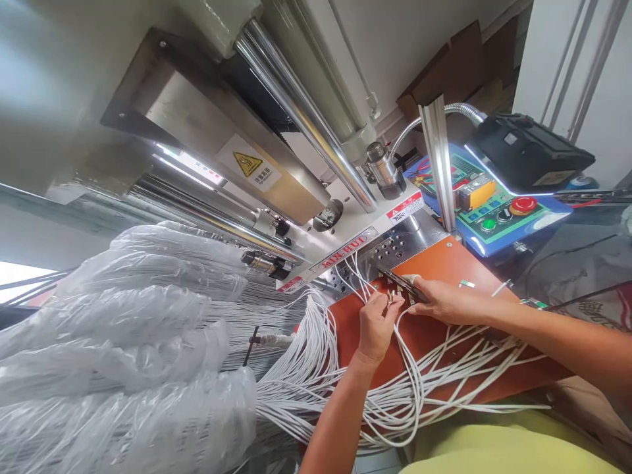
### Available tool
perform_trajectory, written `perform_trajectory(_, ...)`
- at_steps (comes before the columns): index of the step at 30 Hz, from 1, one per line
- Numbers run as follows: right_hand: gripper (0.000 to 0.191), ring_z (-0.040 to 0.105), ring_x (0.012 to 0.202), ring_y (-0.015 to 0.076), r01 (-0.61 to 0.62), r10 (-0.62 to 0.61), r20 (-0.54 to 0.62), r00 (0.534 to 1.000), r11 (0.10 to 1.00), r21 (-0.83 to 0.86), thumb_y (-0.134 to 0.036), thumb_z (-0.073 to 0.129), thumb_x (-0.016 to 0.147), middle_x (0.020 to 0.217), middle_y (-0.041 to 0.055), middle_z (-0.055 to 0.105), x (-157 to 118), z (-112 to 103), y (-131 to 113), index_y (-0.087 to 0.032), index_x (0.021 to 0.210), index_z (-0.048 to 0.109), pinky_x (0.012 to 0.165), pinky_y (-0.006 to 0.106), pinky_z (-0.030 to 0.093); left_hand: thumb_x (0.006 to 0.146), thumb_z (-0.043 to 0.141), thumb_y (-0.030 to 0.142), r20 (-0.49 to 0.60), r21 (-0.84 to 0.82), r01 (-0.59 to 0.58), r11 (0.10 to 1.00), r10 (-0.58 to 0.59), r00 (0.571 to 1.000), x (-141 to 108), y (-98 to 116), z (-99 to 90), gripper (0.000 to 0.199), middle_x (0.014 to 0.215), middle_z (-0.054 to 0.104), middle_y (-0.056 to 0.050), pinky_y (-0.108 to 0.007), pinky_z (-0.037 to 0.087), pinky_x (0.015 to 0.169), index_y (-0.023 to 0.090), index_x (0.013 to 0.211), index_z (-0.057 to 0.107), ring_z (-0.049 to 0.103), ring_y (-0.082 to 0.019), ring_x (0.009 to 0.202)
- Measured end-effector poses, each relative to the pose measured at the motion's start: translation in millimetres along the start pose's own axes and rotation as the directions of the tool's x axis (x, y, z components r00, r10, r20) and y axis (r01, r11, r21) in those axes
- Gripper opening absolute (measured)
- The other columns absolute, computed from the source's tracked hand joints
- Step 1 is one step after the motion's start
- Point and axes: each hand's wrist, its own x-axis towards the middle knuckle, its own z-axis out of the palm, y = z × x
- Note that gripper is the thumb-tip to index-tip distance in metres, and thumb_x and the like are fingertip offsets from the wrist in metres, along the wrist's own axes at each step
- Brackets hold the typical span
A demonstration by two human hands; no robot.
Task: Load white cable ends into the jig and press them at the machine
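Note:
My left hand (pixel 376 324) is closed in a pinch on a small metal-coloured cable connector (pixel 392 299), partly hidden by the fingers. A white cable (pixel 401 339) hangs in a loop just below that pinch. Close by on the right, my right hand (pixel 438 300) grips the near end of a dark flat metal mold bar (pixel 401 283), its thumb tip wrapped in something pale. Small connector pieces show along the bar's near side. Both hands are over the orange-brown work board (pixel 439 263), in front of the press's perforated steel bed (pixel 390 250).
Many white cables (pixel 316 336) spread across the board and its front edge. Plastic-wrapped cable bundles (pixel 148 368) fill the left. The press's chrome guide rods (pixel 306 112) and heated nozzle block (pixel 237 145) stand ahead. A blue control box (pixel 538 224) with red and green buttons sits right.

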Motion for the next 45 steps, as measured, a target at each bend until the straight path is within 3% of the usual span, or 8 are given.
perform_trajectory(12, 0.038, 0.063, 0.086, 0.0247, 0.024, -0.023, 0.032, 0.999, 1.0, -0.014, -0.044, 0.061, 0.081, 0.099, 0.0079, 0.067, -0.4, -2.3, -0.6, -0.023, 0.112, 0.051, 0.075, 0.032, 0.046, 0.087, 0.062, 0.032, -0.062, 0.029, 0.009, 1.0, -0.007, 0.998, 0.6, -11.5, 11.6, 0.019, 0.081, 0.065, -0.005, -0.028, 0.047, 0.081, 0.021, 0.075, 0.07, 0.059, -0.017, 0.08)
perform_trajectory(19, 0.035, 0.062, 0.079, 0.0234, -0.028, 0.029, 0.014, 0.999, 0.995, -0.095, -0.044, 0.059, 0.082, 0.09, 0.0066, 0.067, 1.0, -2.9, -2.4, -0.021, 0.106, 0.051, 0.067, 0.031, 0.044, 0.085, 0.064, 0.028, -0.061, 0.007, 0.036, 0.999, -0.036, 0.998, 7.3, -9.6, 9.5, 0.012, 0.087, 0.07, -0.005, -0.03, 0.048, 0.086, 0.02, 0.083, 0.073, 0.064, -0.018, 0.085)
perform_trajectory(25, 0.046, 0.061, 0.083, 0.0228, 0.017, -0.016, 0.028, 0.999, 0.999, -0.035, -0.05, 0.06, 0.081, 0.095, 0.0053, 0.067, 0.9, -5.1, 1.2, -0.022, 0.117, 0.053, 0.076, 0.033, 0.046, 0.087, 0.062, 0.037, -0.006, -0.362, 0.245, 0.899, -0.265, 0.964, 4.5, -1.0, -4.9, 0.026, 0.097, 0.072, -0.008, -0.031, 0.048, 0.087, 0.016, 0.1, 0.071, 0.066, -0.019, 0.089)
perform_trajectory(30, 0.052, 0.061, 0.085, 0.0235, -0.01, 0.012, 0.031, 0.999, 0.998, -0.068, -0.046, 0.061, 0.081, 0.097, 0.0056, 0.067, -0.4, -4.6, -2.2, -0.024, 0.127, 0.048, 0.078, 0.032, 0.045, 0.091, 0.054, 0.047, 0.02, -0.596, 0.317, 0.738, -0.381, 0.924, 0.2, -3.2, -7.5, 0.04, 0.069, 0.063, -0.002, -0.023, 0.042, 0.065, 0.011, 0.106, 0.064, 0.052, -0.01, 0.06)
perform_trajectory(33, 0.055, 0.061, 0.088, 0.0239, -0.013, 0.016, 0.035, 0.999, 0.996, -0.086, -0.042, 0.06, 0.082, 0.101, 0.0066, 0.067, -1.4, -5.2, -7.1, -0.024, 0.132, 0.044, 0.079, 0.032, 0.044, 0.091, 0.054, 0.047, -0.011, -0.532, 0.313, 0.787, -0.376, 0.926, 0.9, -3.4, -7.2, 0.035, 0.059, 0.056, 0.002, -0.02, 0.033, 0.055, 0.012, 0.096, 0.06, 0.039, -0.007, 0.052)
perform_trajectory(37, 0.053, 0.061, 0.085, 0.0236, -0.034, 0.039, 0.044, 0.998, 0.993, -0.109, -0.038, 0.058, 0.082, 0.096, 0.0062, 0.066, -2.8, -7.1, -13.7, -0.023, 0.13, 0.044, 0.076, 0.031, 0.044, 0.089, 0.058, 0.047, 0.059, -0.468, 0.373, 0.801, -0.393, 0.918, 2.8, -3.6, -8.0, 0.032, 0.061, 0.061, 0.001, -0.02, 0.023, 0.047, 0.015, 0.09, 0.054, 0.03, -0.005, 0.046)
perform_trajectory(42, 0.04, 0.062, 0.085, 0.0241, -0.054, 0.064, 0.061, 0.996, 0.986, -0.159, -0.037, 0.055, 0.084, 0.097, 0.0084, 0.065, -5.2, -9.2, -20.0, -0.019, 0.118, 0.046, 0.071, 0.031, 0.043, 0.088, 0.058, 0.044, -0.082, -0.204, 0.304, 0.931, -0.326, 0.942, 2.2, -4.5, -13.4, 0.031, 0.065, 0.064, -0.001, -0.022, 0.041, 0.069, 0.015, 0.08, 0.067, 0.053, -0.011, 0.063)
perform_trajectory(45, 0.033, 0.062, 0.078, 0.0231, -0.071, 0.084, 0.063, 0.994, 0.979, -0.19, -0.039, 0.055, 0.084, 0.09, 0.0066, 0.064, -5.5, -9.4, -20.0, -0.019, 0.11, 0.046, 0.064, 0.03, 0.04, 0.088, 0.057, 0.044, -0.159, -0.052, 0.29, 0.956, -0.295, 0.942, 1.1, -1.9, -17.3, 0.033, 0.058, 0.059, 0.0, -0.023, 0.042, 0.066, 0.016, 0.079, 0.072, 0.055, -0.013, 0.062)
